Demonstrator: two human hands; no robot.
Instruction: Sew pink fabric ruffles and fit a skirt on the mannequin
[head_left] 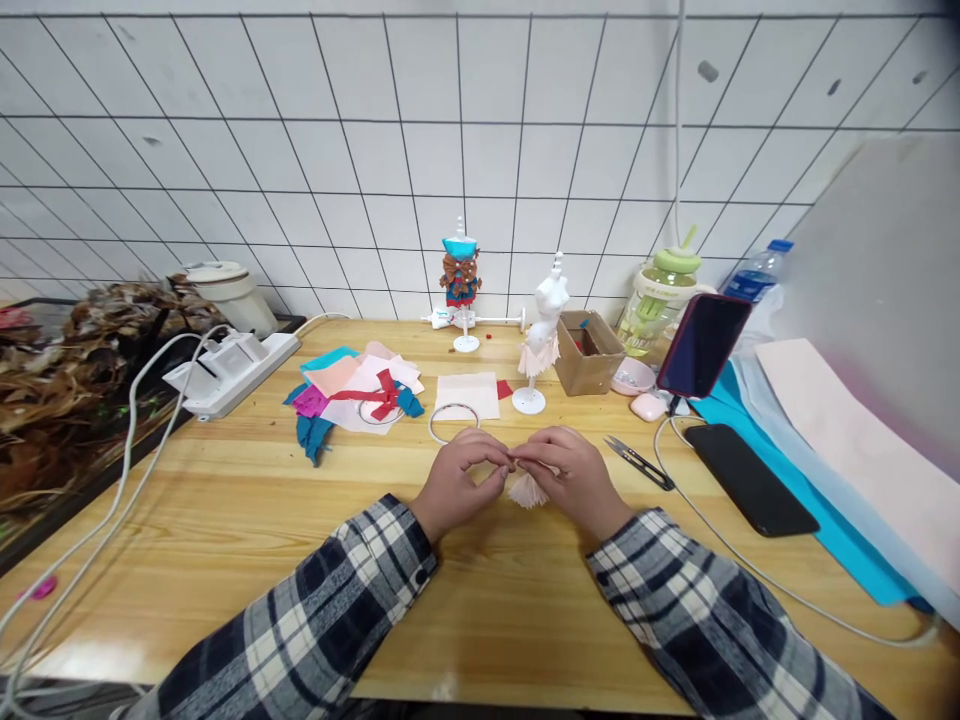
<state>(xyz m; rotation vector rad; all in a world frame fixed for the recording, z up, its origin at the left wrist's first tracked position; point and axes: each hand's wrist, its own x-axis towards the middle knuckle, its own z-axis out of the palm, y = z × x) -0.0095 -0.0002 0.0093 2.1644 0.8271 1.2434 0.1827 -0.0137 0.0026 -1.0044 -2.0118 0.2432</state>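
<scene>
My left hand (pixel 459 482) and my right hand (pixel 571 478) meet over the middle of the wooden table (pixel 225 520). Both pinch a small gathered piece of pale pink fabric (pixel 529 490) that fans out below the fingertips. Just beyond the hands lie a thin white ring (pixel 437 417) and a pale pink fabric square (pixel 466 393). A white mannequin (pixel 541 335) in a pink skirt stands behind, and a second mannequin (pixel 460 280) in a blue and brown outfit stands further back.
Fabric scraps with a red ribbon (pixel 360 395) lie at left centre. Thread snips (pixel 637 463) rest right of my hands. A cardboard box (pixel 589 352), a propped phone (pixel 701 345), a flat phone (pixel 750 480), a green-lidded cup (pixel 660 300), a power strip (pixel 232 372) and cables surround them.
</scene>
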